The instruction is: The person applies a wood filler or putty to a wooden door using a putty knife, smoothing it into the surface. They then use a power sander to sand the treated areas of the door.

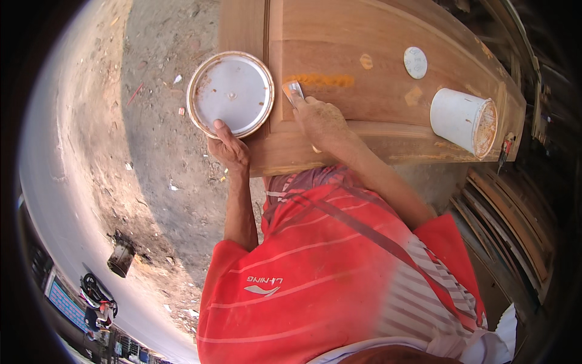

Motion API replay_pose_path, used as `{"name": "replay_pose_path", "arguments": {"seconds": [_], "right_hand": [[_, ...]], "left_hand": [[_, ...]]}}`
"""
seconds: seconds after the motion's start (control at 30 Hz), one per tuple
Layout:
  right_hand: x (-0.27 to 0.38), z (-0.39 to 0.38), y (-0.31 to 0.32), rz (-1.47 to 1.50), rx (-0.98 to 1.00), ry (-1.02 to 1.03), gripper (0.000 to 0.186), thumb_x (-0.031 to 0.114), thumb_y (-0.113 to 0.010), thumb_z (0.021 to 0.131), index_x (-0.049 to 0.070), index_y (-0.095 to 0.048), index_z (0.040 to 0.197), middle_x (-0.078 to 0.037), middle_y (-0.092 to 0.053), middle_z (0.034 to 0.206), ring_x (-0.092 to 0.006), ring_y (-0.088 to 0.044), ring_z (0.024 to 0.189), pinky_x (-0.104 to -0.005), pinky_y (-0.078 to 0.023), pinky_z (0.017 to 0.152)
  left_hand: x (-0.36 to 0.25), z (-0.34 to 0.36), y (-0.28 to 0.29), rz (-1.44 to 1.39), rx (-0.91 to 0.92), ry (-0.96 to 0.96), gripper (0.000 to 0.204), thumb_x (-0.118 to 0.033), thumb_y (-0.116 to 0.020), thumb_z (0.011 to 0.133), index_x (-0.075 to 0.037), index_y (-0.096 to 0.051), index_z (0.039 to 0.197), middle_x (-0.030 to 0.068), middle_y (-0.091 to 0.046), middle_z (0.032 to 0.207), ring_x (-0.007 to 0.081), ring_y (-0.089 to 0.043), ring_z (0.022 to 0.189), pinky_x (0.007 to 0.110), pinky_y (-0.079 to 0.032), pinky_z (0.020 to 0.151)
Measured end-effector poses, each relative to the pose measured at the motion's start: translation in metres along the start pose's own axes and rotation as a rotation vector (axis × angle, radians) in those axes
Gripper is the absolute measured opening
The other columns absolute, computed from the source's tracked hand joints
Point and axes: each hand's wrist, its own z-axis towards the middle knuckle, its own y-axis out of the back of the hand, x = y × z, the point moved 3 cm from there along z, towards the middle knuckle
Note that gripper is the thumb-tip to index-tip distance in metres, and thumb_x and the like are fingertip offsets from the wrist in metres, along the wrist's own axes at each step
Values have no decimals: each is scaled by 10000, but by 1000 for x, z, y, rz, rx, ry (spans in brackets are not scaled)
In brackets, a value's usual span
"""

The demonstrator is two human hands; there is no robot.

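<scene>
My left hand (230,147) grips the near rim of a round, pale bucket lid (233,91), its thumb on top and the other fingers hidden beneath. Brown smears mark the lid's rim and face. In my right hand (323,124) is a putty knife (293,91), its blade against the panel of a brown wooden door (357,36) lying flat. From the blade a streak of orange-brown filler (321,80) runs to the right along the panel. Two dried-looking filler patches (366,61) show farther right on the wood.
Toward the door's right end lies a white plastic bucket (462,123) on its side, near a round white disc (415,62). A small red-and-dark tool (505,151) sits at the corner. Curved wooden boards (506,224) are stacked below right. Littered dirt ground (163,121) stretches left.
</scene>
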Motion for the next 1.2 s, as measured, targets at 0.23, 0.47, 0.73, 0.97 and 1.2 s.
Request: {"name": "replay_pose_path", "arguments": {"seconds": [0.23,0.47,0.73,0.97,1.2], "right_hand": [[-5,-2,6,-19,68,-46,456,166,-540,1010,0,-514,1434,-212,-687,1024,-392,-722,897,-506,-588,767],[-23,-19,14,-5,-22,-19,444,223,-573,1024,95,-516,1446,-163,-683,981,-377,-706,878,-517,-574,755],[-34,-9,22,-166,68,-20,442,142,-559,1000,120,-546,1441,-153,-675,953,-362,-720,876,-502,-585,739],[-4,5,69,-220,95,177,437,28,-564,953,111,-588,1382,-161,-684,1002,-360,-722,918,-486,-593,790],[-19,43,90,-560,410,185,395,4,-600,925,119,-664,1298,-159,-709,1102,-327,-725,1026,-464,-608,832]], "left_hand": [[5,1,3,41,19,21,578,-458,-514,1090,104,-652,1076,107,-684,893,168,-598,827,319,-485,758],[-7,-3,3,43,-3,-13,581,-465,-507,1091,97,-650,1059,99,-683,880,161,-587,804,309,-473,728],[-5,3,-2,46,15,-22,572,-457,-492,1096,91,-655,1071,93,-694,904,164,-606,838,315,-486,762],[18,-2,8,70,29,52,515,-424,-526,1087,73,-653,1131,129,-705,949,187,-634,863,331,-502,796],[-3,1,1,89,-26,-58,577,-450,-510,1092,73,-669,909,74,-658,760,134,-562,741,326,-458,670]]}}
